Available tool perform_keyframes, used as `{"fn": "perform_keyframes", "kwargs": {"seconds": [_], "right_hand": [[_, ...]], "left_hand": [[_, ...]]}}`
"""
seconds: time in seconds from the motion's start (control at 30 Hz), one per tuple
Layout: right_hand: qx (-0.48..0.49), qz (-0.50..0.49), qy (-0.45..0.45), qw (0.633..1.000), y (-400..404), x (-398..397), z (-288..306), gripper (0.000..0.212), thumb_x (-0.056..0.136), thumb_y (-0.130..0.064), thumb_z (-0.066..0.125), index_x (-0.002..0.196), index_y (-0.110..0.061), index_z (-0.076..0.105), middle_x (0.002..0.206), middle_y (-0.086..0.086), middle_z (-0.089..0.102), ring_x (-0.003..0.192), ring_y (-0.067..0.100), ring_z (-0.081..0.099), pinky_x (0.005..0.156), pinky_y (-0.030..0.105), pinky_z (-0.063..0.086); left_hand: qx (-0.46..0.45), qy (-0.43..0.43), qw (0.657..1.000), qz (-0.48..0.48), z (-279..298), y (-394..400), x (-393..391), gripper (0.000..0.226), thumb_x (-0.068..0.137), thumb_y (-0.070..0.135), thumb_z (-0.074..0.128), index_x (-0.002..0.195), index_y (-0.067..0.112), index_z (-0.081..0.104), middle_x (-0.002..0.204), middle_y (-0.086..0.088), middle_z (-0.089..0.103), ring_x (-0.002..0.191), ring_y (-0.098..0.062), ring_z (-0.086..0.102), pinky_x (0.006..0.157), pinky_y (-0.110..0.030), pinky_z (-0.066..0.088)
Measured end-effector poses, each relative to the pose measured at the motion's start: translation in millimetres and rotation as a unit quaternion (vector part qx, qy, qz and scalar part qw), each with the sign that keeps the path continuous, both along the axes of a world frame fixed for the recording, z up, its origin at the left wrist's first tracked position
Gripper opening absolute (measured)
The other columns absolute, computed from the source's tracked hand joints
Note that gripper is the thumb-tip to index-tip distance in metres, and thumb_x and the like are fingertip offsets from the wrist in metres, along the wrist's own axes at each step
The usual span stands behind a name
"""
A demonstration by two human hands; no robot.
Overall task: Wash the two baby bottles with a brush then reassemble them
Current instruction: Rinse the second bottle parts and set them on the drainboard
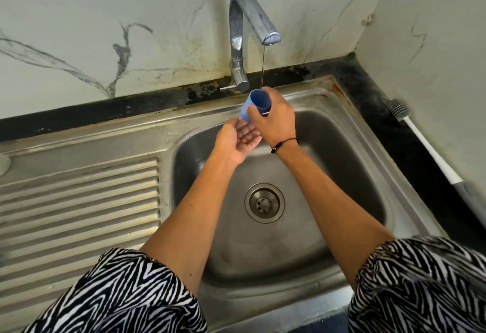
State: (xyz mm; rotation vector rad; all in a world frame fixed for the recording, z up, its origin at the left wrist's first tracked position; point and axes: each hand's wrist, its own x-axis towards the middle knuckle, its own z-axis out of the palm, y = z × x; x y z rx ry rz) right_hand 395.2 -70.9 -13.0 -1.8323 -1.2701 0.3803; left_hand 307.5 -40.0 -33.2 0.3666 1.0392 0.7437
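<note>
The sink (342, 132) fills the middle of the view, its ribbed drainer (79, 201) out at 9 o'clock and the drain (264, 203) near centre; the dark worktop (381, 111) runs along the back and down the right side; the tap (243, 38) stands at 12 o'clock, letting down a thin stream (263, 69). The brush (420, 143) lies on the worktop at 3 o'clock, against the wall, well apart from both hands. The right hand (273, 122) grips a blue cap (256, 105) just under the stream, open end tilted up toward the tap; the left hand (236, 138) lies open, palm up, fingers relaxed, just below the cap at its 7 o'clock and holding nothing. No bottle is in view.

This looks like a rinse of one small part; to do it well, keep the mouth of the cap under the stream so it fills, turn it so water runs round the inner wall, then tip it out over the sink; the flow is thin, so it may need time; the free hand could rub the outside.

No brand, label or writing can be read.
</note>
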Motion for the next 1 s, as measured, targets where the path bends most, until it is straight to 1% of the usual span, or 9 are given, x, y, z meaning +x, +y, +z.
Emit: {"fn": "perform_keyframes", "kwargs": {"seconds": [0.07, 0.13, 0.23, 0.33, 0.53, 0.67, 0.77, 0.87, 1.0], "right_hand": [[-0.028, -0.007, 0.028, 0.999, 1.8, 1.2, 0.4, 0.032, 0.085, -0.025, 0.065, 0.111, -0.007, 0.061, 0.102, 0.006, 0.064, 0.091, 0.018, 0.057, 0.078, 0.024, 0.046], [-0.042, -0.04, 0.158, 0.986, 1.8, 4.5, -2.1, 0.028, 0.088, -0.028, 0.062, 0.107, -0.007, 0.063, 0.099, 0.005, 0.063, 0.091, 0.018, 0.06, 0.07, 0.015, 0.047], [-0.064, -0.077, 0.527, 0.844, 1.8, 2.6, -0.7, 0.024, 0.095, -0.032, 0.052, 0.095, -0.008, 0.056, 0.088, 0.013, 0.065, 0.074, 0.023, 0.066, 0.055, 0.025, 0.055], [-0.074, -0.092, 0.662, 0.74, 7.1, 2.6, -7.1, 0.035, 0.097, -0.042, 0.045, 0.09, -0.01, 0.058, 0.071, 0.008, 0.064, 0.059, 0.017, 0.062, 0.05, 0.023, 0.053], [-0.111, -0.083, 0.665, 0.734, 12.9, 5.1, -9.8, 0.041, 0.094, -0.049, 0.044, 0.085, -0.014, 0.062, 0.069, 0.002, 0.063, 0.052, 0.012, 0.061, 0.046, 0.021, 0.051], [-0.096, -0.056, 0.658, 0.745, 11.4, 4.9, -8.0, 0.029, 0.095, -0.038, 0.049, 0.101, -0.011, 0.058, 0.084, 0.007, 0.062, 0.071, 0.016, 0.06, 0.063, 0.026, 0.054], [-0.091, -0.064, 0.621, 0.776, 8.7, 2.7, -3.0, 0.023, 0.093, -0.033, 0.054, 0.089, -0.011, 0.058, 0.076, 0.007, 0.059, 0.067, 0.016, 0.057, 0.06, 0.026, 0.052], [-0.064, -0.061, 0.539, 0.838, 6.5, 0.8, 2.7, 0.014, 0.095, -0.025, 0.053, 0.09, -0.012, 0.057, 0.073, 0.008, 0.056, 0.06, 0.015, 0.051, 0.049, 0.022, 0.047], [-0.081, -0.033, 0.414, 0.906, 7.3, -3.0, 8.3, 0.032, 0.092, -0.046, 0.052, 0.097, -0.014, 0.051, 0.074, 0.012, 0.06, 0.053, 0.018, 0.05, 0.047, 0.024, 0.041]], "left_hand": [[0.004, -0.021, 1.0, 0.0, 0.8, -1.4, -0.7, 0.022, 0.099, 0.021, 0.044, 0.093, 0.006, 0.059, 0.097, -0.016, 0.065, 0.09, -0.027, 0.063, 0.105, -0.047, 0.041], [0.038, -0.037, 0.999, 0.001, 5.9, -3.6, 0.4, 0.018, 0.099, 0.021, 0.046, 0.1, 0.008, 0.059, 0.098, -0.014, 0.063, 0.089, -0.025, 0.062, 0.104, -0.046, 0.042], [0.21, 0.023, 0.977, -0.027, 20.0, -4.9, 5.2, 0.018, 0.097, 0.013, 0.049, 0.111, 0.015, 0.059, 0.113, -0.005, 0.059, 0.104, -0.021, 0.056, 0.1, -0.039, 0.044], [0.359, 0.146, 0.915, -0.114, 30.0, -2.9, 12.1, 0.033, 0.089, 0.005, 0.059, 0.118, 0.022, 0.056, 0.12, 0.004, 0.054, 0.111, -0.013, 0.052, 0.099, -0.029, 0.045], [0.509, 0.338, 0.774, -0.166, 31.7, 6.2, 14.9, 0.036, 0.085, 0.015, 0.067, 0.118, 0.014, 0.054, 0.104, 0.007, 0.054, 0.094, -0.011, 0.052, 0.08, -0.017, 0.039], [0.527, 0.398, 0.744, -0.104, 24.8, 8.3, 16.1, 0.029, 0.088, 0.02, 0.064, 0.11, 0.008, 0.05, 0.1, 0.0, 0.054, 0.088, -0.014, 0.05, 0.075, -0.023, 0.04], [0.525, 0.472, 0.7, -0.109, 22.2, 11.1, 13.6, 0.029, 0.092, 0.029, 0.058, 0.106, 0.006, 0.048, 0.095, -0.005, 0.052, 0.084, -0.017, 0.047, 0.07, -0.025, 0.035], [0.44, 0.485, 0.746, -0.123, 25.6, 16.6, 10.5, 0.028, 0.095, 0.035, 0.054, 0.1, 0.01, 0.043, 0.088, -0.004, 0.051, 0.076, -0.02, 0.05, 0.064, -0.03, 0.039], [0.234, 0.255, 0.935, -0.071, 31.1, 18.3, 11.5, 0.028, 0.099, 0.036, 0.041, 0.088, 0.011, 0.048, 0.065, -0.006, 0.052, 0.04, -0.014, 0.043, 0.035, -0.018, 0.03]]}}
